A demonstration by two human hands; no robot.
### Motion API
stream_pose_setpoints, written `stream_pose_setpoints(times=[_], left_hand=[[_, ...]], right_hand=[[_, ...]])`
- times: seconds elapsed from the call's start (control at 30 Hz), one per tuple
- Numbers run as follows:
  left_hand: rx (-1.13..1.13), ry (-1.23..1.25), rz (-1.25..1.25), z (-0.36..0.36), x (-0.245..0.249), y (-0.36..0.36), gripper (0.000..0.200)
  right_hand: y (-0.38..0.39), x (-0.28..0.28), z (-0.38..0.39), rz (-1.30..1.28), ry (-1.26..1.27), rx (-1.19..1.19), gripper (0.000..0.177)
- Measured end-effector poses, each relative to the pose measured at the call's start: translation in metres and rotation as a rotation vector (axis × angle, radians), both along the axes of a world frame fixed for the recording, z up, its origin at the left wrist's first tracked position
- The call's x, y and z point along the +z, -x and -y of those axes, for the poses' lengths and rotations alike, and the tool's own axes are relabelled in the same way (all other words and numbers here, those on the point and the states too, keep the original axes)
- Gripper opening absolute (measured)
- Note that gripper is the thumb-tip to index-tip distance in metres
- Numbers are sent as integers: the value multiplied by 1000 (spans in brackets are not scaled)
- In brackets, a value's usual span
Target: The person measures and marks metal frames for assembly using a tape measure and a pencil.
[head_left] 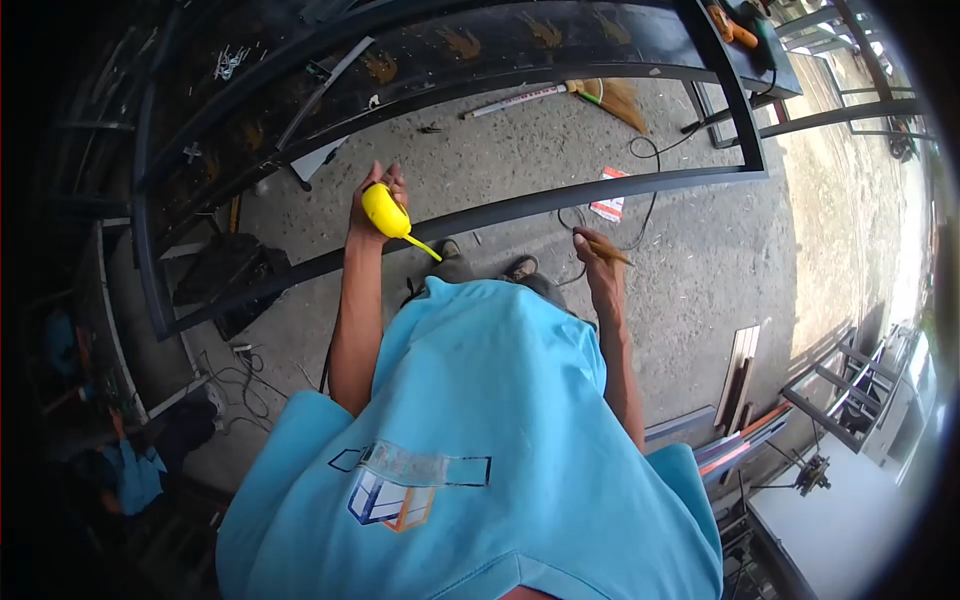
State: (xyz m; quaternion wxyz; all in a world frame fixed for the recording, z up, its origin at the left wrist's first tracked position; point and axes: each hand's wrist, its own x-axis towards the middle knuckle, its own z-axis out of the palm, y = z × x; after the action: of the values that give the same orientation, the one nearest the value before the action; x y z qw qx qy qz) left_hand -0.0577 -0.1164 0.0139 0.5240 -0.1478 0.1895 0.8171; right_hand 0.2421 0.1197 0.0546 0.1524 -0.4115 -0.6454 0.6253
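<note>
My left hand (376, 200) is wrapped around a yellow tape measure (383, 210), with a short length of its yellow blade (424, 247) sticking out toward my body. This hand is beside the near bar of a long dark metal frame (520, 207). On the other side of my body, my right hand (600, 262) is held low over the floor, apart from the frame. Its fingers look closed around a thin brownish item (608, 250) that I cannot make out clearly.
Beyond the frame lie a broom (610, 100) and a red-and-white packet (609, 194). An orange power tool (733, 27) rests at the upper right. Cables trail over the concrete floor (700, 270). Metal lengths (740, 440) and a ladder-like frame (850, 390) are at the right.
</note>
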Motion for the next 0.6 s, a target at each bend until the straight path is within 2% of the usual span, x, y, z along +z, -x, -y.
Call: stream_pose_setpoints(times=[0.03,0.07,0.13,0.2,0.27,0.33,0.4,0.47,0.53,0.6], left_hand=[[5,-6,-2,0,-4,19,44],[19,-21,-12,-7,-7,36,53],[6,114,-142,-39,17,52,76],[-256,285,-353,-80,40,56,95],[-604,398,-640,-119,53,33,102],[-846,381,-903,-136,95,-16,107],[-930,168,-1096,-133,74,-55,104],[-944,177,-1376,-112,86,-82,96],[-770,323,-1194,-97,78,-88,85],[-687,520,-963,-94,118,-85,78]], right_hand=[[-1,-28,-4,4,-21,-83,30],[0,-22,-6,19,-31,-97,30],[15,8,-11,-284,43,-126,22],[44,33,-22,-302,-12,-115,14],[75,42,-32,-329,-12,-49,13],[101,62,-29,-350,50,65,13],[109,57,-15,-431,201,197,12],[99,50,-8,-351,353,276,12],[86,58,-7,-235,489,238,14],[68,54,-30,-195,484,235,16]])
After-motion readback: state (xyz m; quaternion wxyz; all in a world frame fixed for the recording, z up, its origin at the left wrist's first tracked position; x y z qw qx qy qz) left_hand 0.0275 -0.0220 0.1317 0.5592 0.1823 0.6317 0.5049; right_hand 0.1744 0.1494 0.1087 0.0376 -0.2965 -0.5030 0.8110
